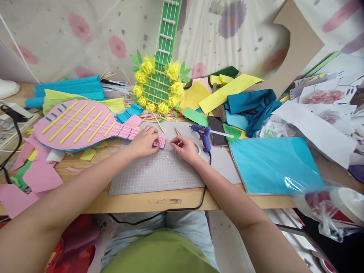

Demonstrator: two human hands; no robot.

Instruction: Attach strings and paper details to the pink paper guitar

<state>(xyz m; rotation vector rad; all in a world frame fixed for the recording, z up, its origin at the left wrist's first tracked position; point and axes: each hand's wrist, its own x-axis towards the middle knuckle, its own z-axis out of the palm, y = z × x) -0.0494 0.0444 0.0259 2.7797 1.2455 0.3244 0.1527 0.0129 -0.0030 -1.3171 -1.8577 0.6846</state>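
A pink paper guitar (75,121) with yellow strips and thin strings lies flat, its neck pointing right. My left hand (146,140) has its fingers closed around the head end of the neck. Just right of the pink tip, my right hand (183,147) pinches with thumb and fingertips; what sits between them is too small to make out. A purple glue gun (203,134) with a white glue stick lies beside my right hand. Partly behind that hand is a roll of tape (197,148). Beneath both hands spreads a grey cutting mat (148,178).
A green paper guitar with yellow flowers (165,83) stands upright behind. A phone (217,130), blue sheet (275,165) and yellow paper (227,93) lie right. The black cord (170,209) droops over the table edge. Pink scraps (42,176) lie left.
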